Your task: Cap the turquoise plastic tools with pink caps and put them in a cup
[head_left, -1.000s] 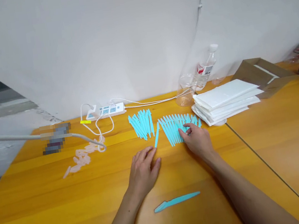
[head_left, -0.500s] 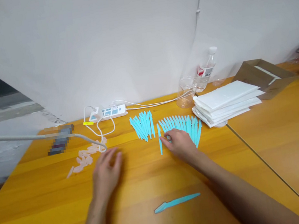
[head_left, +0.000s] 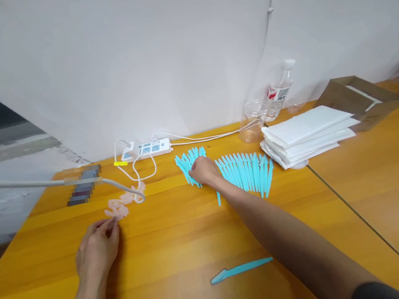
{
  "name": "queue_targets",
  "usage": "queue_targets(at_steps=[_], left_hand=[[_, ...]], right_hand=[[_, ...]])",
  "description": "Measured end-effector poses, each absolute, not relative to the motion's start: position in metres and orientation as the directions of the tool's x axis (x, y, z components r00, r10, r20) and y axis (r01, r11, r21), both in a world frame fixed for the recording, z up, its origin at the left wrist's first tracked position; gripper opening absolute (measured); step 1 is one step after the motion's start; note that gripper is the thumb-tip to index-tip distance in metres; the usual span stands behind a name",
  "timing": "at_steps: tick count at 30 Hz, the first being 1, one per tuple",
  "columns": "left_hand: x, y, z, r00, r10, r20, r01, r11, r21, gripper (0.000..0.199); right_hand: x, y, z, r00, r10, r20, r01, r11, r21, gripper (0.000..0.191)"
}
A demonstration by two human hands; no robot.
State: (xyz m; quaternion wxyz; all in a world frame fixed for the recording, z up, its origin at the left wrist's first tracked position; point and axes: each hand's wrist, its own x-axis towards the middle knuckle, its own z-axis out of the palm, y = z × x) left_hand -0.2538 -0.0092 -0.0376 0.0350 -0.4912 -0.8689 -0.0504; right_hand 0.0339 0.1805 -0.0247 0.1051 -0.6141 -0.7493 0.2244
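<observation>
My left hand (head_left: 97, 247) rests at the near end of a scatter of pale translucent caps (head_left: 120, 208), thumb and fingers pinched on a cap mostly hidden by the fingertips. Over a bunch of light-blue eyebrow razors (head_left: 183, 167) at the back, my right hand (head_left: 204, 170) has its fingers closed on a razor, largely covered by the hand. To the right of it lies a fanned row of similar razors (head_left: 242, 173). One lone razor (head_left: 218, 197) shows partly under my right wrist. Nearest me lies a single razor (head_left: 242, 268), its head end outlined by a clear cover.
A white power strip (head_left: 154, 148) with cables stands against the wall; one cable (head_left: 39, 181) crosses above the left side. A pixelated dark object (head_left: 84, 186) lies at left. At right are a clear cup (head_left: 249, 132), a bottle (head_left: 279, 92), white packets (head_left: 310, 135) and a cardboard box (head_left: 353, 101).
My left hand has moved left and toward me onto the caps, and its fingers have closed. My right hand has shifted left from the fanned row to the bunch of razors.
</observation>
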Motion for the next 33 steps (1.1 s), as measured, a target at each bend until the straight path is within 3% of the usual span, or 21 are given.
queue_targets(at_steps=[5, 10, 16, 18, 20, 22, 23, 25, 28, 33], left_hand=[[-0.278, -0.015, -0.047, -0.517, 0.846, 0.133, 0.856, 0.510, 0.083, 0.041], [-0.294, -0.022, -0.055, -0.495, 0.861, 0.119, 0.869, 0.490, 0.072, 0.029], [-0.280, -0.022, -0.050, -0.495, 0.850, 0.181, 0.868, 0.491, 0.069, 0.028], [-0.261, -0.018, -0.044, -0.551, 0.810, 0.202, 0.832, 0.514, 0.209, 0.029], [-0.230, -0.010, -0.037, -0.578, 0.803, 0.148, 0.758, 0.460, 0.462, 0.034], [-0.190, 0.002, -0.030, -0.455, 0.890, 0.036, 0.609, 0.282, 0.741, 0.043], [-0.169, 0.008, -0.029, -0.356, 0.932, -0.067, 0.533, 0.262, 0.805, 0.047], [-0.132, 0.021, -0.028, -0.196, 0.957, -0.215, 0.375, 0.276, 0.885, 0.051], [-0.100, 0.031, -0.035, -0.076, 0.957, -0.278, 0.200, 0.288, 0.936, 0.047], [-0.094, 0.024, -0.044, -0.035, 0.946, -0.322, 0.181, 0.323, 0.929, 0.045]], right_hand=[[0.049, 0.167, -0.010, -0.220, 0.974, -0.051, 0.844, 0.164, -0.510, 0.022], [0.087, 0.119, -0.001, -0.378, 0.908, 0.179, 0.637, 0.396, -0.661, 0.016], [0.137, 0.071, -0.021, -0.467, 0.880, 0.089, 0.458, 0.327, -0.827, 0.006], [0.145, 0.064, -0.028, -0.482, 0.870, 0.100, 0.441, 0.340, -0.831, 0.005], [0.149, 0.062, -0.035, -0.494, 0.859, 0.136, 0.443, 0.383, -0.810, 0.005], [0.150, 0.062, -0.042, -0.512, 0.837, 0.193, 0.442, 0.449, -0.776, 0.006], [0.151, 0.062, -0.045, -0.523, 0.824, 0.220, 0.437, 0.480, -0.760, 0.007], [0.151, 0.063, -0.050, -0.537, 0.799, 0.272, 0.424, 0.534, -0.731, 0.007], [0.152, 0.064, -0.055, -0.548, 0.765, 0.339, 0.419, 0.602, -0.680, 0.008], [0.151, 0.065, -0.058, -0.570, 0.734, 0.370, 0.413, 0.645, -0.643, 0.010]])
